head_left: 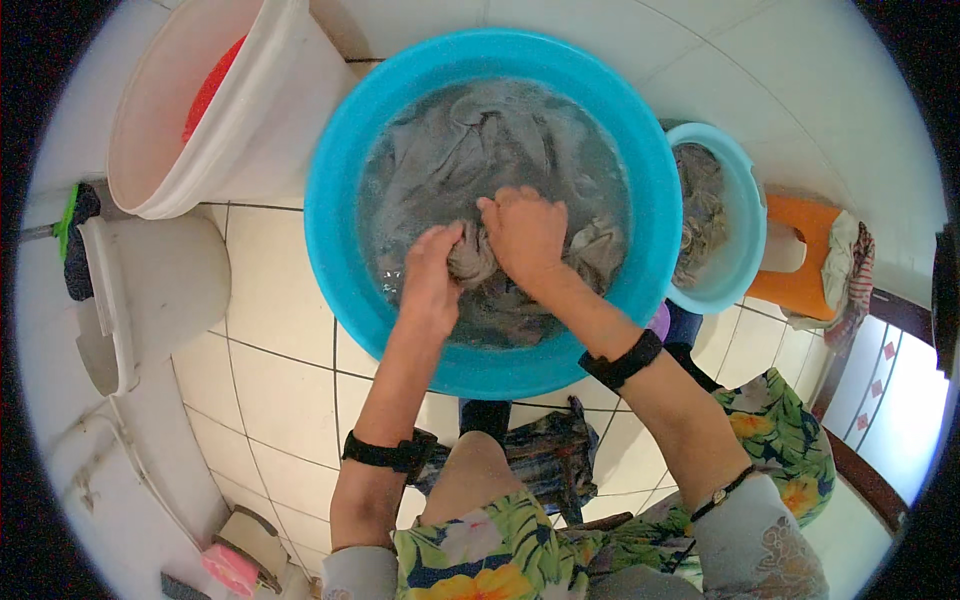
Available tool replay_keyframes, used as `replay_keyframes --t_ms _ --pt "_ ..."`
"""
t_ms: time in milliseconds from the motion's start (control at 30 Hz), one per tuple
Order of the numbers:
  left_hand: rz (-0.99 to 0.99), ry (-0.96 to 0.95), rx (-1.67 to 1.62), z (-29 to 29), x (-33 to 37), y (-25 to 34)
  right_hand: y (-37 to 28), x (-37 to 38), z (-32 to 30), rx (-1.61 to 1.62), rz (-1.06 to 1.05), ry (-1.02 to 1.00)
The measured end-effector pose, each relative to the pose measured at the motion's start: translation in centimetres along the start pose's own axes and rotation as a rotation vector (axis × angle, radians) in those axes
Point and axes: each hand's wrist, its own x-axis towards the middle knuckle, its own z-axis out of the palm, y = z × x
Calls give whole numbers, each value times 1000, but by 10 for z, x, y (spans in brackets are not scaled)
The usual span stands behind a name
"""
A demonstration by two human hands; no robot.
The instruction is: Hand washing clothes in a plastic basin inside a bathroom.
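A large blue basin holds murky water with grey wet cloth spread through it. Over the middle of the basin, my left hand curls its fingers against a bunched fold of the cloth. Just right of that fold, my right hand is closed in a fist on the same cloth, knuckles up. The fabric is gathered between the two hands. Another crumpled lump of cloth rises from the water right of my right wrist. What kind of garment it is, I cannot tell.
A smaller light-blue basin with wet cloth stands to the right, beside an orange stool with cloths over it. To the left are a tall white bucket with something red inside and a second white bucket on the tiled floor.
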Motion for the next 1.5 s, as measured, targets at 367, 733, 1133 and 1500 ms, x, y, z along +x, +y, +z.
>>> replay_keyframes --t_ms 367,733,1133,1500 --pt "-75 -67 -74 0 -3 7 43 7 47 254 289 -321" --pt "-116 -39 -24 -7 15 6 -52 -65 -23 556 -160 92" --pt "42 70 11 -1 5 3 0 -2 -3 290 76 -207" --pt "-209 -72 142 1 -20 9 47 -7 28 478 175 -431"
